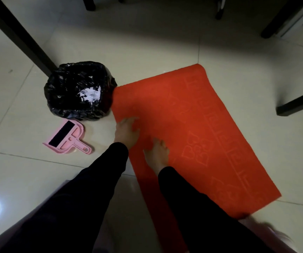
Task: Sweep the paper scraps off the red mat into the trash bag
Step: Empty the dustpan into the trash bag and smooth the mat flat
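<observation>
The red mat (192,125) lies at a slant on the tiled floor, and I see no scraps on it. Touching its far left corner stands the black trash bag (61,92), open, with white paper scraps (90,95) heaped inside. A pink dustpan with a dark brush laid in it (68,138) rests on the floor just in front of the bag. My two bare feet stand on the mat's near left part, below black trouser legs. A pale blurred shape at the bottom right edge may be my right hand (267,232). My left hand is out of view.
A dark table leg (19,35) slants down to the floor behind the bag. More dark furniture legs stand at the right (296,105) and along the top edge. Pale floor tiles surround the mat. A light reflects off the floor at the bottom left.
</observation>
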`<state>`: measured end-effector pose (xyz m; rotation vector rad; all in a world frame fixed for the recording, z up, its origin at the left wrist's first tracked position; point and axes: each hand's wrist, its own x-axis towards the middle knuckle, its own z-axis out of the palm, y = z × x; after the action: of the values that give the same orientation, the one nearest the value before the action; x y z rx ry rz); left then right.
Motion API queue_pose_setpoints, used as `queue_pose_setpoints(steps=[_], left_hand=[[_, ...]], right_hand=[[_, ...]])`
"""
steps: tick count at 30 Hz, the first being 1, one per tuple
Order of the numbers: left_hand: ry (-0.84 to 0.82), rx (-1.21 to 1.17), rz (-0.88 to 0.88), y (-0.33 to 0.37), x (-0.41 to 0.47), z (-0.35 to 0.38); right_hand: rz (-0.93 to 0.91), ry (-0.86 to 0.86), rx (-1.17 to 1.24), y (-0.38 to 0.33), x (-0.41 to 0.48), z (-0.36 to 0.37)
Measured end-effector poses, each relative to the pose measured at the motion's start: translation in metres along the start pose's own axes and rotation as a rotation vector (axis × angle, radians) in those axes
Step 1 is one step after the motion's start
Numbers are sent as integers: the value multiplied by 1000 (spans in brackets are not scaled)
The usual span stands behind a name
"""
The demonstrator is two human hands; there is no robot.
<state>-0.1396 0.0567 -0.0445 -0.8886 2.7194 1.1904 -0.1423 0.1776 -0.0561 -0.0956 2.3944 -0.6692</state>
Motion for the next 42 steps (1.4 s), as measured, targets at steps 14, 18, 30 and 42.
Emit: queue_pose_setpoints(steps=[14,18,30,42], left_hand=[[-567,431,-134,-28,20,83],[-591,528,-183,-25,7,90],[-620,511,-200,6,-14,116],[-378,464,-192,19,-8,109]], right_hand=[[284,-253,3,73,39,8],[274,-245,-3,78,40,6],[234,-179,-130,113,59,-28],[306,-124,-176,119,63,-56]])
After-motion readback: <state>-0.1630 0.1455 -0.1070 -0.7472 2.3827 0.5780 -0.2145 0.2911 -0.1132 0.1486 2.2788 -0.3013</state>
